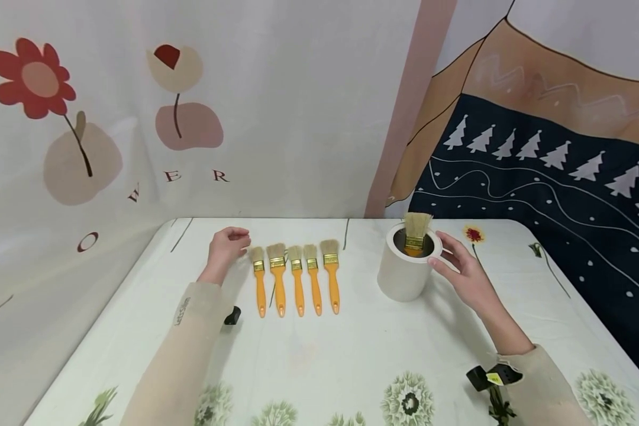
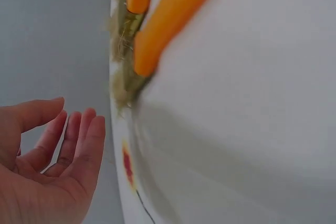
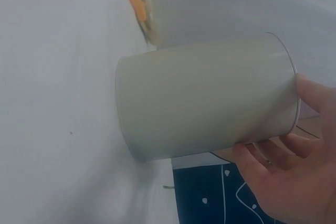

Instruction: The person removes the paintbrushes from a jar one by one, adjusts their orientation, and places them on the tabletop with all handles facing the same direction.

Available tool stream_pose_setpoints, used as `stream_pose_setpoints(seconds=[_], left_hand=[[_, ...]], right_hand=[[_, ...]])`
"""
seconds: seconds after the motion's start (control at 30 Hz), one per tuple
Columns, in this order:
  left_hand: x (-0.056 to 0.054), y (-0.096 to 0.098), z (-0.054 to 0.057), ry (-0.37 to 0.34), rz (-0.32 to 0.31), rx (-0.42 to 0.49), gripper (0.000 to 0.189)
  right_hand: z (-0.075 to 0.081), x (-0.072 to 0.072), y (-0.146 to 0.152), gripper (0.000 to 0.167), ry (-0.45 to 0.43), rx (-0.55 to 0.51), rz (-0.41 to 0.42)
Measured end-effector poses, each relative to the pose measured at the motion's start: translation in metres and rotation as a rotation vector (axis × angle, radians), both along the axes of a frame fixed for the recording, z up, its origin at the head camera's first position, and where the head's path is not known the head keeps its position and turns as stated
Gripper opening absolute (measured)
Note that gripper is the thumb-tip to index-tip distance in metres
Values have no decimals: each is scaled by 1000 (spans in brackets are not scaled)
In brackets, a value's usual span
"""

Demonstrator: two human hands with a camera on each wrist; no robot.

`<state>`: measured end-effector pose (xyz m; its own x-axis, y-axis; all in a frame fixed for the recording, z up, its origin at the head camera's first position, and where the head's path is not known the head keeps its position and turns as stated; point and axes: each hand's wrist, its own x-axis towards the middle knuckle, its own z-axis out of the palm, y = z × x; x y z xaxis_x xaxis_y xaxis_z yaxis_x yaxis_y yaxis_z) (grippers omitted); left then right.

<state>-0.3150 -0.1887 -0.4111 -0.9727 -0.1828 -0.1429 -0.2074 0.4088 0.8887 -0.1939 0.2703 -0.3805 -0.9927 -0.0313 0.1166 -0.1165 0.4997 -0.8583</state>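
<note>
Several paintbrushes with orange handles lie side by side in a row, bristles away from me. The leftmost paintbrush is nearest my left hand, which hovers just left of its bristles with fingers loosely bent and nothing in them. In the left wrist view a gap shows between that hand and the bristles. To the right stands a white cylindrical container, one paintbrush in it bristles up, its handle mostly hidden. My right hand grips the container's upper right side near the rim, thumb and fingers spread around it.
A white cloth with printed flowers covers the table. Behind it hangs a printed curtain, with a dark tree-patterned cloth at the right. Black wrist cameras sit at both sleeves, the right camera close over the table.
</note>
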Motion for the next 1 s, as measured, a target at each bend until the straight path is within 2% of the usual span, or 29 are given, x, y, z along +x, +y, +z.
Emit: stream_pose_setpoints(seconds=[0.17,0.33,0.7,0.9,1.0], left_hand=[[-4,12,11,45,-17,7,37],[-5,32,22,102,-60,61,35],[-1,94,53,182,-217,201,36],[0,132,62,209,-301,254,34],[2,150,64,217,-342,247,33]], right_hand=[[-1,0,0,71,-5,-2,-1],[-1,-1,0,71,-13,-7,0],[1,0,-1,72,-24,-9,-6],[1,0,-1,73,-22,-10,-5],[2,1,-1,72,-21,-8,-6]])
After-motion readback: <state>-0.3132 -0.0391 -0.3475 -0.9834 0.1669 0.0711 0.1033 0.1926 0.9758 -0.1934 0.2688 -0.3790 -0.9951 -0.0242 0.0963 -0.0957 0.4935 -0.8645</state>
